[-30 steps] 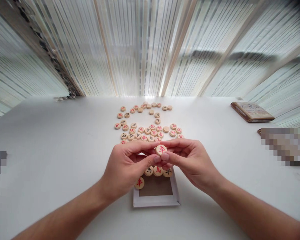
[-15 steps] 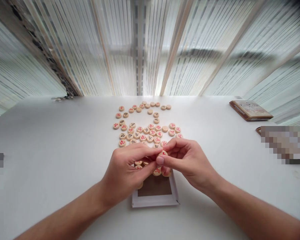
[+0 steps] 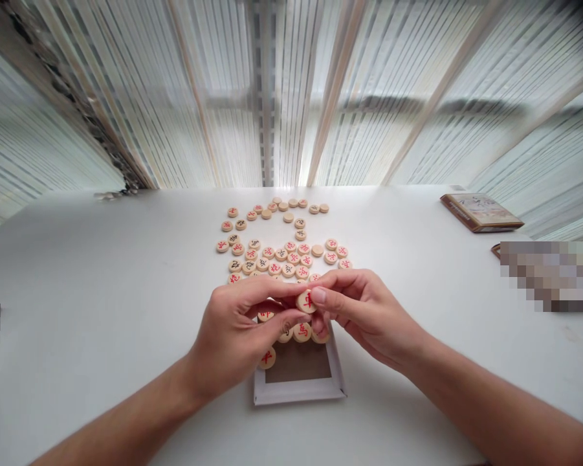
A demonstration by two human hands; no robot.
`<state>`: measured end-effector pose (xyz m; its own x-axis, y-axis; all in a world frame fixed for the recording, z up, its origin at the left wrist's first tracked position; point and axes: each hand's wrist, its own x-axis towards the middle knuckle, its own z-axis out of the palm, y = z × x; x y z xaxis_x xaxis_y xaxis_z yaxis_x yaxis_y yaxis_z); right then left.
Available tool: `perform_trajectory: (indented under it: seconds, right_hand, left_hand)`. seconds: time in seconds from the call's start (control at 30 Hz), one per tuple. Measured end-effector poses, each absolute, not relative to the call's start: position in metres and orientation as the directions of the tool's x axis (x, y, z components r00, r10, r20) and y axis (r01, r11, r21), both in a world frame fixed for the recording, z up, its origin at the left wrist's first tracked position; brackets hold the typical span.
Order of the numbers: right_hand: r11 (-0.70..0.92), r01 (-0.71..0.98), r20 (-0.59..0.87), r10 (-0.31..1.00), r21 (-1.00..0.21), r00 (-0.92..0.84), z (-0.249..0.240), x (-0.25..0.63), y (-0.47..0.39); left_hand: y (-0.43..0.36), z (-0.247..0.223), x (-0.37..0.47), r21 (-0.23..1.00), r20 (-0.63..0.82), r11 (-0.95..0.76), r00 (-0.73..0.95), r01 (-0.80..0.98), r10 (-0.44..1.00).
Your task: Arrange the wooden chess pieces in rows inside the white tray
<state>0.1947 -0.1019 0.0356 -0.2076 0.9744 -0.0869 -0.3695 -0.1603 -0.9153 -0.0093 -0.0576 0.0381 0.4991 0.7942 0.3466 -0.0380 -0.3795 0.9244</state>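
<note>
A round wooden piece with a red character (image 3: pixel 306 301) is pinched between my left hand (image 3: pixel 242 323) and my right hand (image 3: pixel 369 314), its face turned towards me. Both hands are above a shallow white box (image 3: pixel 301 392) with a brown bottom. Inside the box lie several pieces, among them one with a red character (image 3: pixel 302 332) in a row and another red one (image 3: pixel 266 358) by the left wall. My hands hide the far part of the box.
Many round pieces with red or black characters (image 3: pixel 274 268) are spread on the white table (image 3: pixel 126 310) beyond my hands; a few are blank. A flat brown box (image 3: pixel 483 212) lies at the far right, near a blurred-out object. A striped curtain hangs behind the table.
The held piece has tilted so that its red character faces me more fully. My right thumb has moved onto its upper right edge. The whole view has shifted slightly.
</note>
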Motion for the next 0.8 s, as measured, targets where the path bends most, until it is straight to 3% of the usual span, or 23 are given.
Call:
perform_trajectory:
  seconds: [0.33, 0.53, 0.8]
  right_hand:
    - [-0.187, -0.383, -0.105, 0.968, -0.905, -0.227, 0.0326, 0.1945, -0.1041]
    - [-0.246, -0.4, -0.188, 0.966, -0.883, -0.178, 0.0347, 0.1886, -0.104]
    - [-0.23, -0.405, -0.179, 0.971, -0.885, -0.161, 0.0397, 0.1881, -0.1054]
  left_hand:
    - [-0.0579, 0.0422, -0.0078, 0.953, 0.296, -0.287, 0.474, -0.093, 0.829]
    - [-0.0607, 0.0389, -0.009, 0.929, 0.342, -0.366, 0.493, -0.052, 0.8]
    - [-0.059, 0.0404, -0.0089, 0.883, 0.431, -0.465, 0.518, -0.072, 0.739]
